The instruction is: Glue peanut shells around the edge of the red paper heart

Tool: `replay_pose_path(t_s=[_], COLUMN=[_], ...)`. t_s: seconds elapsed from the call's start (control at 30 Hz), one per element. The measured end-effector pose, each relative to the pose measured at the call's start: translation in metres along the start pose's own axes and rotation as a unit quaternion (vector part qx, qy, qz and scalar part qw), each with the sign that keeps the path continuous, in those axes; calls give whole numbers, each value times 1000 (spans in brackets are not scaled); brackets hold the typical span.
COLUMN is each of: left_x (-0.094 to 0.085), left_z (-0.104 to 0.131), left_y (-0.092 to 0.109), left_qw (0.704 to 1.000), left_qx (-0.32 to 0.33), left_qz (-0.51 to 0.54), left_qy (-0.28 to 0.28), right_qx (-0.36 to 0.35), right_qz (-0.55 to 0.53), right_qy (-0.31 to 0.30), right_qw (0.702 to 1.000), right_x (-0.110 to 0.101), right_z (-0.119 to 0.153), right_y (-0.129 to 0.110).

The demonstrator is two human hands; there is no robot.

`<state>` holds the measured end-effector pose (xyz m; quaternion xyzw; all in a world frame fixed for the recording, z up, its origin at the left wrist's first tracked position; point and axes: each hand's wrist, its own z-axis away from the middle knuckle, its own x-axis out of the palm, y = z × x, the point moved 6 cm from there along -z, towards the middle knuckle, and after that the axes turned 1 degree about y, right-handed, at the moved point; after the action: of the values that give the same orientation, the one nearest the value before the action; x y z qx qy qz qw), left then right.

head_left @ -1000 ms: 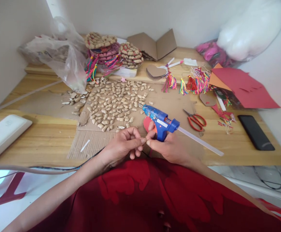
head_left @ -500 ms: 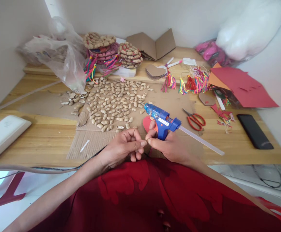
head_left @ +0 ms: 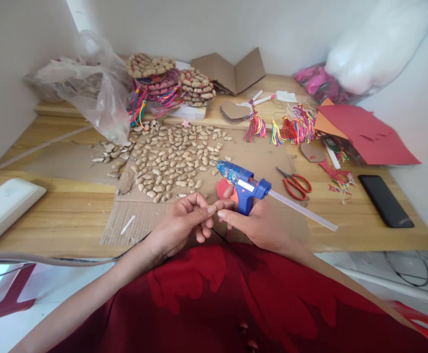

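A blue hot glue gun (head_left: 245, 189) with a long clear glue stick out of its back is held in my right hand (head_left: 256, 220), the nozzle pointing to the far left. My left hand (head_left: 190, 218) is closed in a pinch, its thumb and forefinger meeting the fingertips of my right hand. Whatever lies between those fingertips is too small to make out. Partly behind the glue gun is a red piece (head_left: 223, 188) on the cardboard. Beyond both hands, many unshelled peanuts (head_left: 173, 157) are spread over the cardboard sheet (head_left: 261, 154).
Orange-handled scissors (head_left: 297, 186) and a black phone (head_left: 386, 201) lie to the right. Colourful tassels (head_left: 298, 125), cardboard hearts (head_left: 234, 111) and peanut-covered pieces (head_left: 195, 86) sit along the back. A plastic bag (head_left: 103, 93) stands back left, a white box-shaped device (head_left: 10, 208) at the left edge.
My right thumb and my left fingertips have shifted slightly apart. The glue gun stays in my right hand, and the whole view has moved a little.
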<state>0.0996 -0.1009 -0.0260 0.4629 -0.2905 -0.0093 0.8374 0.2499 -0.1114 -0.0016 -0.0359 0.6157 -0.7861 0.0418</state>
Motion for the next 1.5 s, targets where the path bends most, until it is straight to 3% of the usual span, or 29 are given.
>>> replay_pose_path(t_s=[0.37, 0.53, 0.77, 1.5], left_x=[0, -1, -2, 0], left_z=[1, -1, -2, -4], left_y=[3, -2, -2, -9], left_qw=[991, 993, 992, 996], left_qx=[56, 53, 52, 5], left_qz=[-119, -105, -113, -81], left_qy=[39, 17, 22, -20], right_qx=[-44, -51, -53, -9], right_qz=[119, 130, 117, 117], right_qy=[62, 59, 38, 66], right_qw=[990, 988, 991, 991], right_x=[-6, -1, 0, -3], right_z=[2, 1, 0, -1], right_y=[-17, -26, -16, -18])
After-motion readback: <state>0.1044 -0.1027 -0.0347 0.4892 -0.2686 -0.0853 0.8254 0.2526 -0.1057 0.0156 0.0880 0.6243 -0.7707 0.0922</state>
